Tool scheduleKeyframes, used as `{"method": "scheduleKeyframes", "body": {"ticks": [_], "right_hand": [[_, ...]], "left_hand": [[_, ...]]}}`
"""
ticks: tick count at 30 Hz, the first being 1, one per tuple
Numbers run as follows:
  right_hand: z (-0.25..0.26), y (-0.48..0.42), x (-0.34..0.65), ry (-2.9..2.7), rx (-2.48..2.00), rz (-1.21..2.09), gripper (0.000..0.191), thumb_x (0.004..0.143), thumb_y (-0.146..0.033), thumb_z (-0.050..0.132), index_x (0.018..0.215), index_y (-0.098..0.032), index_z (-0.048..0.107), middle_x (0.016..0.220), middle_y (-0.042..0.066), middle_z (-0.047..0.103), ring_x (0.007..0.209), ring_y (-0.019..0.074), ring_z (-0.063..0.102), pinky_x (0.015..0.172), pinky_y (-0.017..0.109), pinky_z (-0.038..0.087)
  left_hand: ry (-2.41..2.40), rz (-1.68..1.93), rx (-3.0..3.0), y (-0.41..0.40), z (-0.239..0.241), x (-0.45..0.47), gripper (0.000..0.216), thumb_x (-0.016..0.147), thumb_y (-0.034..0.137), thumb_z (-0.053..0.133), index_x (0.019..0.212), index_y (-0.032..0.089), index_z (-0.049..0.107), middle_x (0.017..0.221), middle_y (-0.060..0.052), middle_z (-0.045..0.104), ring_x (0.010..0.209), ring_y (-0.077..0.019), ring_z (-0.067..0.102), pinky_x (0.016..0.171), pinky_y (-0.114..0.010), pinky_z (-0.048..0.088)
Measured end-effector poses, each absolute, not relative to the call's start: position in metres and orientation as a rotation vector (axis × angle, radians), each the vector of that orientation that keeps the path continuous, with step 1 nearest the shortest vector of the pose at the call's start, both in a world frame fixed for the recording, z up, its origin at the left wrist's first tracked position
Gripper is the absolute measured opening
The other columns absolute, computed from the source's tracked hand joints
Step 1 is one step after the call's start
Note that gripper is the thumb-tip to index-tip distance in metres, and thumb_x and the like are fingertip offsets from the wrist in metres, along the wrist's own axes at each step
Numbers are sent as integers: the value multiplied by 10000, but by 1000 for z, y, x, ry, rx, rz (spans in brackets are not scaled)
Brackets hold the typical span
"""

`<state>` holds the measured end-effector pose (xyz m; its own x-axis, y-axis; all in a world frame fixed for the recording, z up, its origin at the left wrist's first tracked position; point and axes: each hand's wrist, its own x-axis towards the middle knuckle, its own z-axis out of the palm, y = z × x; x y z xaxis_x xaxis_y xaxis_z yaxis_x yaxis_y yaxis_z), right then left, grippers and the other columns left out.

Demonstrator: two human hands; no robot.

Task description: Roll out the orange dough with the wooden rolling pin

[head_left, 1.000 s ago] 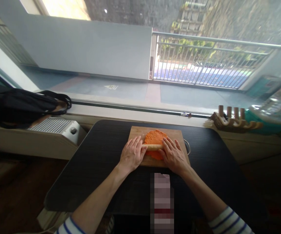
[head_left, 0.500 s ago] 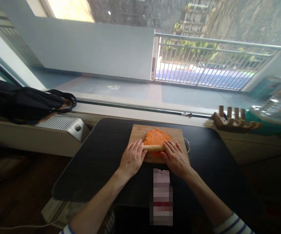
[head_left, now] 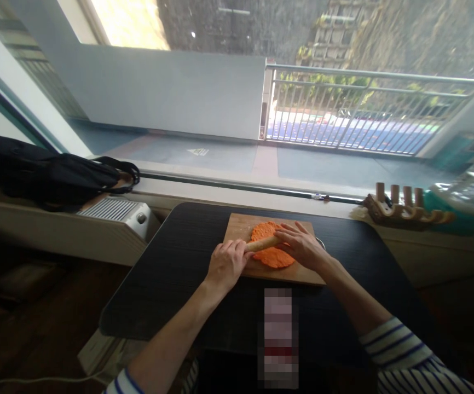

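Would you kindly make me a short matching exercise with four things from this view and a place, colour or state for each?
Things
1. Dough
2. Rolling pin
3. Wooden cutting board
4. Bag

Descriptions
A. Lying directly on the black table
B. Black, at the left edge of the view
C. Slanted, with the left hand at one end and the right hand at the other
D. Orange and flattened

Right pairs: 1-D, 2-C, 3-A, 4-B
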<state>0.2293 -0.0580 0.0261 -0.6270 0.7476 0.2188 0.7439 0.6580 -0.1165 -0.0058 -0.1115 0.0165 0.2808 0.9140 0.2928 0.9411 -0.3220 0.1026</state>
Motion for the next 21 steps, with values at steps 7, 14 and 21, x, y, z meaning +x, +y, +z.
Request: {"method": "scheduleKeyframes", "body": {"ticks": [7,14,21], "right_hand": [[26,-27,221,-2802,-1086,192,349,886,-311,550,1233,-273,567,1377,55,508,1330,229,374,1113,519,213],[24,-21,195,-2624,-1349,219,451,964,-416,332,1280,-163,530,1396,122,476,1369,252,296,1118,536,163],[13,-13,173,-2571,-1438,138,494,973,-431,276,1347,-158,447,1433,121,428,1383,261,257,1105,607,53]], "left_hand": [[-1832,-503,-2368,-116,-1,-3,275,936,393,429,967,173,591,1099,-102,663,1022,-244,589,822,-382,460],[-1867,-553,-2326,-109,-2,-1,392,963,384,324,947,155,641,1186,-135,638,1100,-272,567,895,-421,441],[-2023,-529,-2125,-95,5,-4,449,969,341,279,1142,111,624,1217,-163,621,1129,-285,555,923,-434,435]]}}
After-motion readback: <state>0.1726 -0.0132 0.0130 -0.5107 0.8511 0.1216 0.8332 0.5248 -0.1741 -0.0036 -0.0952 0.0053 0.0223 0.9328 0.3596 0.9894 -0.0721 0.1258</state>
